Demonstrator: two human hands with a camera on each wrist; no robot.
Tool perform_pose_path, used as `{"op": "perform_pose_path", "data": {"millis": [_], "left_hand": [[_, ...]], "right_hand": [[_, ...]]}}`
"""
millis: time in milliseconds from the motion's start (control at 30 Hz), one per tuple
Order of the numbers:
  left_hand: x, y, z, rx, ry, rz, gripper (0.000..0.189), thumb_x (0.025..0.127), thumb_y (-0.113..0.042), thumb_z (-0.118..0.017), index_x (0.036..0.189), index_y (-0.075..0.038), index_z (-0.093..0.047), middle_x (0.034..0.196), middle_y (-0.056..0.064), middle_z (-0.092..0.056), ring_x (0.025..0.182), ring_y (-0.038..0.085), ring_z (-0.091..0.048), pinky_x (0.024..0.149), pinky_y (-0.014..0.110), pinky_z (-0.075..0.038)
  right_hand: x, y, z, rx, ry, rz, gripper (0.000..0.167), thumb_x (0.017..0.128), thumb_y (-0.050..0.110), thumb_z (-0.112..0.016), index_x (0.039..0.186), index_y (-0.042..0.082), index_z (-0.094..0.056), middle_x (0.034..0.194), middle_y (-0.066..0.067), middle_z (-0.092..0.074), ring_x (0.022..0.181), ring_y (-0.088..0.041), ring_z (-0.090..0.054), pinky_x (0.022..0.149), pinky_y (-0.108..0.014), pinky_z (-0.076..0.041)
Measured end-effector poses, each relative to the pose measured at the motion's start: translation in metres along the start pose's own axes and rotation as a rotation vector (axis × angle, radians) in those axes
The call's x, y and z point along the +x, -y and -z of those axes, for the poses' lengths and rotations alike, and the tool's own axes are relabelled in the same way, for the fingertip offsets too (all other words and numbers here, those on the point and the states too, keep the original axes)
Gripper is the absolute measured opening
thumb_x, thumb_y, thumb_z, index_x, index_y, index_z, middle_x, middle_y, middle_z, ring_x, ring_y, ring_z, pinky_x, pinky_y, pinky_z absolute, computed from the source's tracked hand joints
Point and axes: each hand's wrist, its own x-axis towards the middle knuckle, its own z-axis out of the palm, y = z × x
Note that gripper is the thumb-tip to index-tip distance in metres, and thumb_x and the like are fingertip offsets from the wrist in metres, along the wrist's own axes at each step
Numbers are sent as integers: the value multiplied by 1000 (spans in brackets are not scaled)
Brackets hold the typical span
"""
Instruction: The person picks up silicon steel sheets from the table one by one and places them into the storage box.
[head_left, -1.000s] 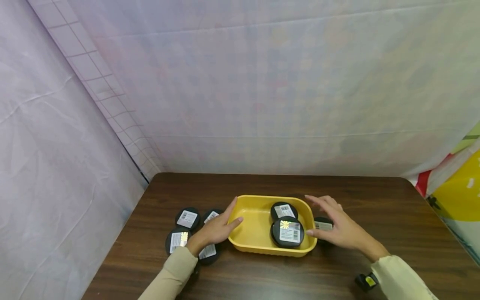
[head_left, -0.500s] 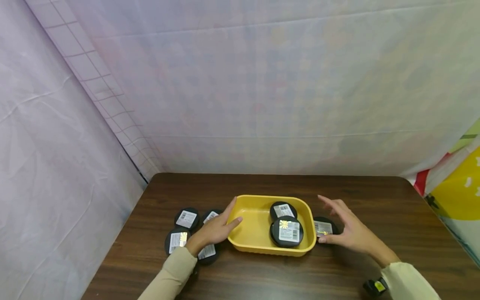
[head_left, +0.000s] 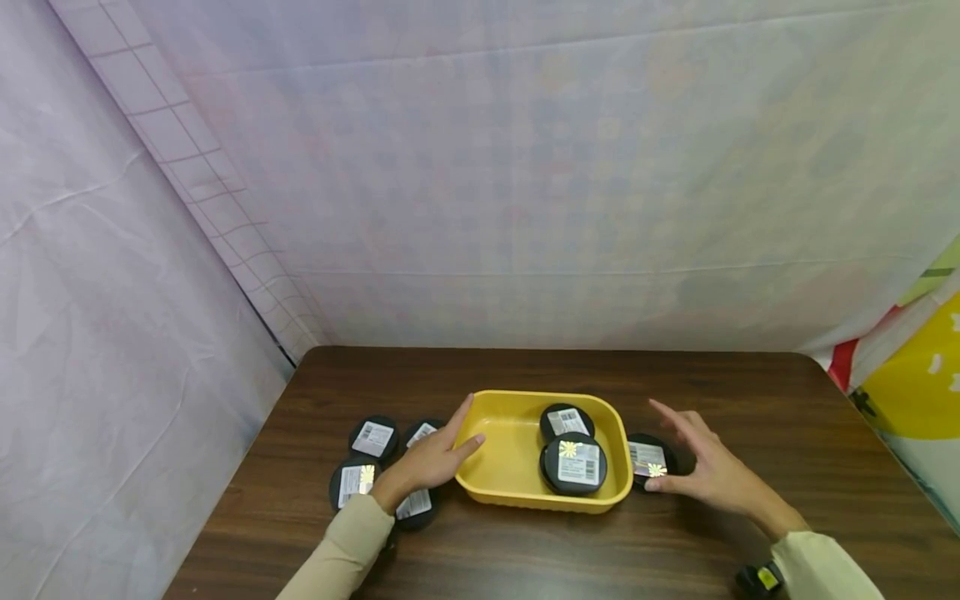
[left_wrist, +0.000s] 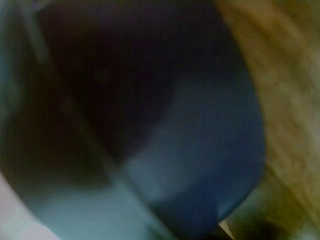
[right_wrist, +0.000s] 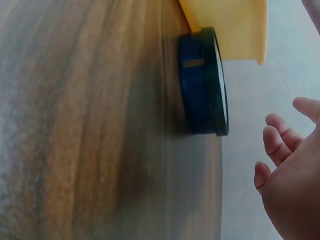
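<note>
A yellow plastic tray (head_left: 495, 496) stands on the wooden table. My left hand (head_left: 429, 458) holds its left wall, thumb over the rim. Inside, at the right, lie round black tubs (head_left: 576, 463) with white labels, the front one overlapping the one behind. Just right of the tray sits another round black tub (head_left: 647, 458); in the right wrist view this tub (right_wrist: 202, 82) shows dark blue sides and a dark lid. My right hand (head_left: 708, 471) hovers beside it with fingers spread and nothing in them. A dark tub (left_wrist: 200, 140) fills the left wrist view, blurred.
Several more black tubs (head_left: 373, 438) lie around my left forearm, partly covered by it. A white curtain (head_left: 555, 208) hangs behind the table (head_left: 720, 371). A black wrist camera (head_left: 757, 577) sits by my right sleeve.
My right hand has moved right, away from the tray's right wall, and now is over the tub beside it. My left hand and the tray have kept their place.
</note>
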Motion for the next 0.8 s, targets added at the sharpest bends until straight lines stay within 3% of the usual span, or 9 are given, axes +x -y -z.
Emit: {"op": "perform_pose_path", "data": {"millis": [300, 567, 800], "left_hand": [[1, 1, -1, 13, -4, 0, 73, 102, -59, -38, 161, -32, -5, 155, 15, -39, 124, 32, -54, 102, 55, -41], [1, 2, 0, -3, 2, -1, 72, 103, -56, -39, 161, -30, -5, 158, 13, -34, 127, 32, -52, 105, 56, -39], [0, 1, 0, 16, -9, -6, 73, 102, -57, -39, 161, -30, -6, 154, 16, -40, 122, 32, -56, 101, 55, -42]], "right_hand": [[-4, -12, -4, -17, 29, -64, 110, 68, 35, -90, 157, 22, -28, 122, -14, -50, 107, -27, -45, 82, -46, -32], [-7, -19, -6, -35, 55, -100, 108, 69, 37, -89, 156, 13, -30, 121, -16, -49, 109, -34, -49, 83, -50, -31], [-6, -22, -10, -82, 129, -158, 108, 71, 47, -86, 155, 9, -30, 119, -16, -49, 103, -29, -50, 75, -38, -27]]}}
